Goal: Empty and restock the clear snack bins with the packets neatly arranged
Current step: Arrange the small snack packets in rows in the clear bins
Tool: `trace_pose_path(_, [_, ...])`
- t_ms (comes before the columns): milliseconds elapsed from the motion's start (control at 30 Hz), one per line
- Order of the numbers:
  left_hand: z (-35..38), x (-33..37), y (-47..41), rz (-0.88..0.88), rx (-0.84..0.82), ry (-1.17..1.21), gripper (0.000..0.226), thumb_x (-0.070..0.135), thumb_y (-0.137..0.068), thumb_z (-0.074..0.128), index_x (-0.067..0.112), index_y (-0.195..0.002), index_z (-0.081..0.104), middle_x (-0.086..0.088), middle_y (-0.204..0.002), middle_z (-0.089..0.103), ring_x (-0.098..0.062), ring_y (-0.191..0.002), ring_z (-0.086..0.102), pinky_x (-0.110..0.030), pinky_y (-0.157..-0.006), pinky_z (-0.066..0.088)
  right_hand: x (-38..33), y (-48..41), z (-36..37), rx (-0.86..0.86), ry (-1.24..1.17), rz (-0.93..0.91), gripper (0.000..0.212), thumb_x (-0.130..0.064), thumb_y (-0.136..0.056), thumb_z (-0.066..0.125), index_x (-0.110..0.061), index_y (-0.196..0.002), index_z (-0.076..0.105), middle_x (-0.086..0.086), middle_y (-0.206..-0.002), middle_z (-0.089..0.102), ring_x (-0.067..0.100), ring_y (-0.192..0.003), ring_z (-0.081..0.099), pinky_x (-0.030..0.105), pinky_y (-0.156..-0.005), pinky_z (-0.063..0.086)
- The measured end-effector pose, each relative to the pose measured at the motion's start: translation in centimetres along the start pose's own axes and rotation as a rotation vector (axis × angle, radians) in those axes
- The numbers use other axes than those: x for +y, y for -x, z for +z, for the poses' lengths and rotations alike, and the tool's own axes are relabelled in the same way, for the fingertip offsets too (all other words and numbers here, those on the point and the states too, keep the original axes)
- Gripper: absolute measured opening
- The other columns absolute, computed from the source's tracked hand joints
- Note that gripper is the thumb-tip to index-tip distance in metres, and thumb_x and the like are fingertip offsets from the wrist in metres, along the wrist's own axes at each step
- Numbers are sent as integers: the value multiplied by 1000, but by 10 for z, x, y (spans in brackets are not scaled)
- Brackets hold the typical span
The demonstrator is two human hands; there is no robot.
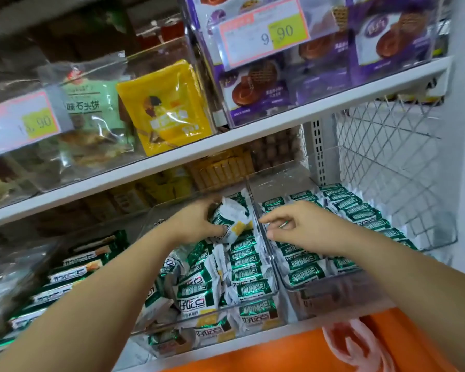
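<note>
Restocking the middle bin [253, 196] is the step in hand, I judge. My left hand [196, 221] grips a bunch of packets [232, 217], fingers curled over them at the bin's far end. Beneath that wrist the rest lie jumbled. My right hand [306, 226] hovers just right of the bunch, above the right bin [333, 289]. Its fingers are loosely bent, thumb and forefinger apart, seemingly holding nothing. Under them the rows lie neat. Next I should set the bunch down in a row and square it with my right fingers.
</note>
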State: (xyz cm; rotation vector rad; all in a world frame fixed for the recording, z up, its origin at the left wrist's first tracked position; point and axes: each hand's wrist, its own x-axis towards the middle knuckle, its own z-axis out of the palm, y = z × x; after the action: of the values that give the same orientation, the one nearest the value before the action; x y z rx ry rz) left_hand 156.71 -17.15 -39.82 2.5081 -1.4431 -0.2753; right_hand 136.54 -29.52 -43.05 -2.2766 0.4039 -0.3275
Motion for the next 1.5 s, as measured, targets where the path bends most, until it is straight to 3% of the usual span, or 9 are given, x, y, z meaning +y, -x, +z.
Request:
trace_pose_path(500, [27,14,-24,66,29,-508,57,45,-89,62,35,-141,43,2,-141,51,-21,-122,53,-36,-94,47,0,-9,3,75,-1,0,26,-25,-92,60,-29,-117,66,-18,-100,62,-8,-82,54,6,-70,41])
trace_pose_path(667, [-7,-3,3,-47,125,-257,51,43,-94,55,33,-141,41,-3,-133,58,-22,-109,60,-39,-90,52,-1,-8,2,54,15,5,30,-28,-92,60,-28,-122,63,-18,-100,62,-10,-86,52,20,-87,45])
trace_pose_path(800, [-18,-21,38,-161,219,-150,45,45,-92,57,25,-131,55,2,-123,64,-19,-109,60,-39,-93,50,-4,-7,3,27,55,0,35,-32,-93,58,-26,-127,58,-21,-95,56,-12,-82,48,15,-78,40])
trace_pose_path(900, [-13,-22,55,-210,111,-102,51,48,-90,58,24,-135,51,3,-130,59,-17,-112,57,-31,-96,45,-8,-7,4,22,69,-2,39,-34,-93,57,-24,-130,55,-18,-96,55,-10,-81,48,6,-68,35])
trace_pose_path(1033, [-11,-15,64,-240,-59,-83,68,39,-88,66,26,-146,34,-2,-149,40,-20,-126,48,-20,-88,35,-11,-5,3,-6,63,20,40,-34,-93,57,-22,-132,53,-10,-107,61,2,-90,54,18,-76,39])
trace_pose_path(1200, [-13,-3,77,-85,217,9,66,21,-82,72,32,-138,39,7,-126,56,-1,-89,56,-10,-71,45,-18,-3,2,202,125,-42,29,-31,-92,60,-25,-120,62,-11,-117,61,0,-90,51,13,-76,36])
trace_pose_path(1267, [-10,8,87,42,301,219,63,21,-82,73,42,-130,39,20,-117,54,12,-93,54,-2,-72,41,-29,-3,-2,298,3,-85,24,-31,-92,59,-27,-115,65,-18,-109,60,-9,-84,50,5,-67,35])
trace_pose_path(1333, [-2,21,96,161,315,379,65,18,-82,73,48,-127,38,24,-121,54,12,-109,52,-9,-87,42,-39,-6,-3,163,-293,-63,25,-33,-94,55,-26,-117,64,-18,-107,63,-6,-88,57,9,-72,41])
trace_pose_path(1500, [12,46,107,306,346,480,69,27,-74,71,48,-132,39,25,-127,54,2,-126,46,-23,-103,39,-47,4,1,-397,-1081,146,43,-37,-92,49,-12,-125,57,15,-121,65,28,-112,61,50,-98,47])
